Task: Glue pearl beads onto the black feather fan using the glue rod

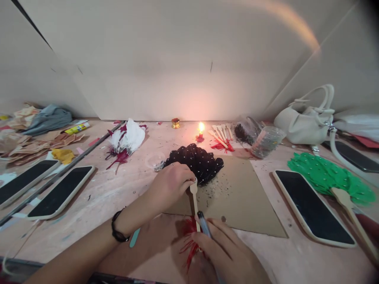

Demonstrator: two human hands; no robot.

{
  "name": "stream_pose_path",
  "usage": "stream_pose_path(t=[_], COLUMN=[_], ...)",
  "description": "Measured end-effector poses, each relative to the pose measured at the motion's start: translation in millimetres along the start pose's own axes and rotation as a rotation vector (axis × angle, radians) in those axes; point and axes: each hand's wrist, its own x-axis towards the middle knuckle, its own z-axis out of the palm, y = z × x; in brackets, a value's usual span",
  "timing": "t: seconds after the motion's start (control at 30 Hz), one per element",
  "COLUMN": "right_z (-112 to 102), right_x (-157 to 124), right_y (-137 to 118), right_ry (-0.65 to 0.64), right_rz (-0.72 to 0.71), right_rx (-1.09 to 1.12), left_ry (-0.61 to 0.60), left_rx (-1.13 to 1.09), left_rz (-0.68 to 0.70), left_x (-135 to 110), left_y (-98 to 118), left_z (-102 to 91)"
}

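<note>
A black fan (197, 159) dotted with small white beads lies on a cardboard sheet (251, 197), its pale wooden handle (194, 199) pointing toward me. My left hand (173, 183) is closed in a pinch where the handle meets the fan. A tiny whitish spot shows at its fingertips, too small to name. Around the lower handle my right hand (225, 248) is closed, also holding a pen-like tool (204, 225) with a dark end. A red tassel (189, 242) hangs from the handle, partly hidden by the right hand.
A lit candle (201, 132) burns behind the fan. Several wooden handles (222, 134), a clear plastic cup (268, 142) and a white handbag (304, 122) stand back right. A phone (314, 207) and green fan (328, 177) lie right; another phone (62, 193) lies left.
</note>
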Motion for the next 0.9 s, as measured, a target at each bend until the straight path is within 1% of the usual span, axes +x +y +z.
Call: stream_pose_path(t=[0.07,0.17,0.37,0.53,0.73,0.9], right_z=[14.2,22.6,21.0,18.0,19.5,19.5], right_x=[-3.2,-4.1,-3.0,2.1,2.4,1.7], right_y=[-7.9,-13.6,-14.9,-15.4,-16.9,-16.7], right_ry=[0.049,0.058,0.029,0.068,0.109,0.087], right_rz=[0.009,0.052,0.085,0.092,0.115,0.121], right_rx=[-0.033,-0.013,0.04,0.006,0.009,0.028], left_ry=[-0.007,-0.029,-0.08,-0.058,-0.054,-0.063], left_rx=[0.039,0.068,0.11,0.116,0.127,0.139], left_rz=[0.016,0.012,-0.015,-0.003,0.003,-0.011], left_x=[-0.9,-1.1,0.5,1.7,2.7,3.2], left_y=[-1.2,-1.4,3.4,5.6,6.1,8.2], left_z=[3.2,4.0,-0.4,0.3,2.6,2.9])
